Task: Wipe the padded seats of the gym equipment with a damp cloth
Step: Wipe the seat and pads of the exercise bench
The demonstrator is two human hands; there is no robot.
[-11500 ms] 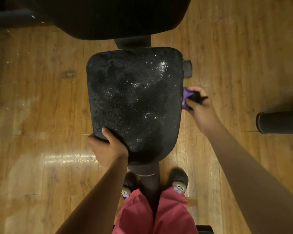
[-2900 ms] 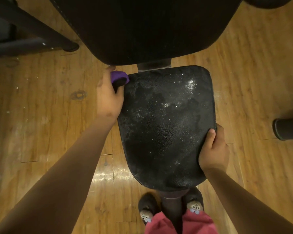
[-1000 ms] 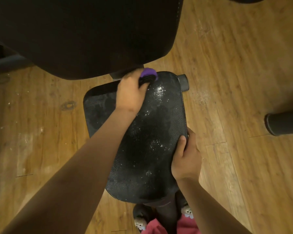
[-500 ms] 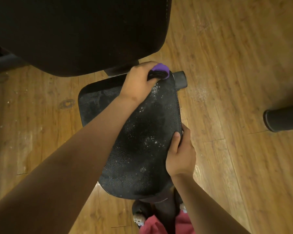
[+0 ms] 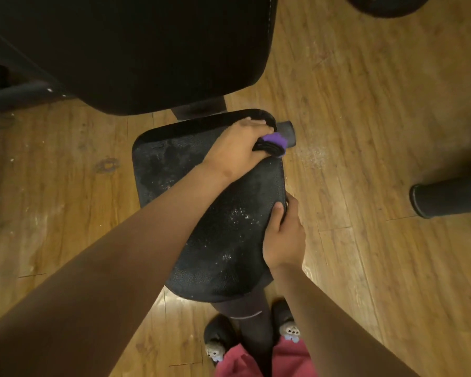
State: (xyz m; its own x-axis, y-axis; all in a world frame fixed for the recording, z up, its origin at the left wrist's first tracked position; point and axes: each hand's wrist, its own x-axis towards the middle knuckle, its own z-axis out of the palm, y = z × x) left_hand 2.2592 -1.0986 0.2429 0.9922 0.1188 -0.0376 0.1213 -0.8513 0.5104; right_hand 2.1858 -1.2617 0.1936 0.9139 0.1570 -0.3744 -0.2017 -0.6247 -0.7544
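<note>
The wooden floor [image 5: 365, 131] takes up most of what I can see from here, scuffed and with a pale dusting just right of the machine; over it leans the big black backrest pad [image 5: 136, 50], dull and dark, and I cannot tell whether it has had the cloth on it at all; I would count it as yet to do.

Below it sits the padded seat [image 5: 223, 240], mounted on a dark post [image 5: 245, 317] between the person's bear-faced slippers [image 5: 216, 346]; its pebbled top carries a greyish film on the far left part and a scatter of white glinting flecks near the middle, which to my eye is moisture from a pass over the top, though it could be leftover dust; either way the surface does not look finished.

The left hand [image 5: 237, 148] reaches across the seat to its far right corner, fingers clenched round the purple and black cloth [image 5: 273, 144], which is bunched small and pressed against the rim there, just beside a short black stub [image 5: 287, 131] sticking out from under the seat; the right hand [image 5: 283, 235] steadies the seat at its right edge, thumb laid on top and fingers wrapped round the rim.

So I judge the work is on the seat's border: the far corner is in hand; the right side down to the steadying hand, the near edge and a last go over the flecked top look left; other pads, such as the black roller [image 5: 446, 197] off to the right, appear untouched.
</note>
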